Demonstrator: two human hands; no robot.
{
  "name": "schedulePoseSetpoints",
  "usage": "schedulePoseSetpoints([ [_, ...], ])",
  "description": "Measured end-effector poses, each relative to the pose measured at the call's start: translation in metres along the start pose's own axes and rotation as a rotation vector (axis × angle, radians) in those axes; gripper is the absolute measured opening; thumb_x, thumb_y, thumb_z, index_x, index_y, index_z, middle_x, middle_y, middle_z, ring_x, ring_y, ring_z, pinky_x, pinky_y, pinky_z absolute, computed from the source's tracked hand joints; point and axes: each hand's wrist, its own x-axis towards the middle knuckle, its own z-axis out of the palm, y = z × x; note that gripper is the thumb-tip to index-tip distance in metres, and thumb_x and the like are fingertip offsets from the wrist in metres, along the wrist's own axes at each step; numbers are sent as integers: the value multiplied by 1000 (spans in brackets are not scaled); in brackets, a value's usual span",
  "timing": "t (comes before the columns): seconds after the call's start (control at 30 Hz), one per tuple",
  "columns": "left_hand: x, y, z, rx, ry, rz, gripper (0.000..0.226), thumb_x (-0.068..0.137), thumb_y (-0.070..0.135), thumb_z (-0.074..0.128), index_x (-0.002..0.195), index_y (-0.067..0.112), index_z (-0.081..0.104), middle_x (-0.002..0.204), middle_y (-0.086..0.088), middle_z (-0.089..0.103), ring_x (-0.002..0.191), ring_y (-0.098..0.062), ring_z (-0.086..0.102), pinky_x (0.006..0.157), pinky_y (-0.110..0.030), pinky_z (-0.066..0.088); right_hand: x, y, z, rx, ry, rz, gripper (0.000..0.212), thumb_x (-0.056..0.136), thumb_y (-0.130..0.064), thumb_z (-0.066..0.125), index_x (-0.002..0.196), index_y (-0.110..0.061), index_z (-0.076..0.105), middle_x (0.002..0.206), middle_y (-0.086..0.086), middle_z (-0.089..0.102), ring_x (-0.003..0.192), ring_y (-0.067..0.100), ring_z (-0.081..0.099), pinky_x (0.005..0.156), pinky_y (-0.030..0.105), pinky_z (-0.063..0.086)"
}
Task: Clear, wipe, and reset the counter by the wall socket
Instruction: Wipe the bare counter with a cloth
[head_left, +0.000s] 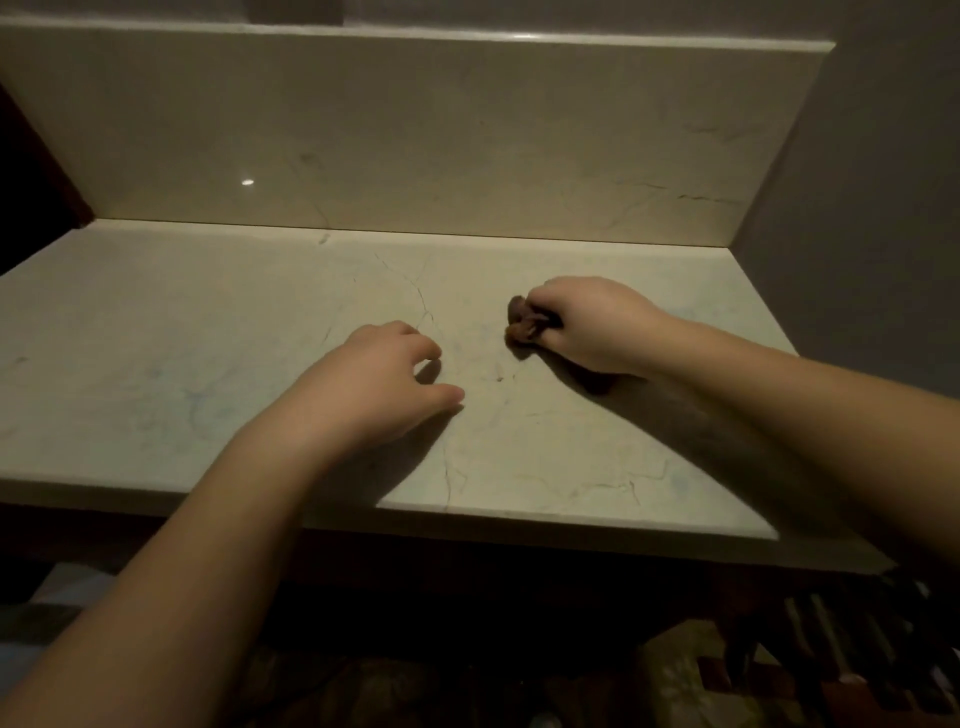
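Counter pale veined marble, glossy, dimly lit

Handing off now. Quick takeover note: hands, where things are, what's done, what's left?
Right hand: grips a bunched brown cloth, down on the counter right of centre.
Left hand: holds nothing, fingers loosely curled, over the counter near the front middle.
Done: the counter looks cleared; nothing else shows on it. Faint smears suggest wiping is under way.
Left: finish the wipe, likely the left half and along the backsplash, then put the items back. Neither they nor the wall socket are in view.
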Motion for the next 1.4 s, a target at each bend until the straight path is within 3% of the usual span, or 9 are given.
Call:
schedulePoseSetpoints([
  [0.1, 2, 16, 10, 32, 4, 7, 49, 88, 57, 54, 125, 26, 58, 134, 4, 49, 115, -15, 45, 92, -32, 44, -19, -4, 0, 75, -29, -53, 4, 90, -25, 55, 87, -23, 52, 85, -7, 48, 82, 19, 48, 67, 30, 32],
  [0.23, 4, 25, 20, 46, 18, 6, 52, 89, 58, 51, 132, 28, 52, 141, 5, 43, 127, -15, 38, 98, -34, 40, -72, -11, -10, 139, -205, -212, 4, 88, -26, 56, 91, -24, 55, 91, -9, 52, 82, 13, 50, 72, 31, 43],
  [0.33, 6, 26, 19, 76, -4, -3, 54, 90, 59, 49, 135, 30, 49, 145, 7, 38, 132, -14, 33, 99, -36, 41, -80, -10, -10, 126, -211, -254, 7, 87, -30, 55, 93, -26, 55, 96, -10, 54, 85, 14, 53, 72, 35, 47],
  [0.47, 9, 27, 13, 135, -42, 4, 52, 89, 61, 48, 131, 30, 53, 138, 7, 43, 127, -13, 36, 93, -34, 43, -21, 7, -5, 82, -117, -119, 16, 87, -25, 54, 82, -32, 41, 91, -7, 51, 88, 19, 50, 69, 31, 35],
  [0.6, 10, 29, 8, 157, -65, 11, 54, 89, 62, 48, 133, 32, 53, 138, 7, 44, 126, -13, 37, 95, -35, 45, 62, 45, -3, 48, 22, 75, 1, 89, -27, 55, 88, -26, 55, 101, 5, 64, 91, 27, 53, 67, 30, 32],
  [0.7, 9, 30, 6, 165, -73, 14, 54, 89, 62, 49, 134, 32, 53, 140, 7, 43, 126, -13, 37, 97, -36, 45, 83, 51, -3, 83, 24, 107, 14, 90, -28, 55, 98, -20, 62, 95, 3, 62, 85, 25, 52, 67, 29, 33],
  [1.0, 9, 30, 6, 184, -88, 23, 56, 90, 62, 47, 137, 32, 50, 141, 7, 41, 128, -13, 35, 96, -34, 44, -23, 24, -12, 86, -125, -85, 9, 90, -27, 55, 85, -30, 49, 84, -11, 50, 76, 12, 47, 67, 29, 35],
  [1.13, 11, 31, 5, 183, -104, 14, 56, 89, 62, 48, 137, 33, 49, 142, 8, 40, 128, -12, 34, 97, -34, 43, -14, 28, -11, 94, -131, -63, 11, 90, -27, 55, 82, -31, 48, 78, -12, 46, 76, 14, 46, 66, 30, 34],
  [1.4, 10, 33, 4, 167, -104, 0, 53, 88, 61, 50, 131, 32, 55, 138, 8, 43, 125, -11, 37, 96, -33, 44, 114, 50, 11, 82, 96, 187, 4, 89, -24, 52, 91, -25, 56, 108, 6, 64, 102, 31, 57, 70, 30, 36],
])
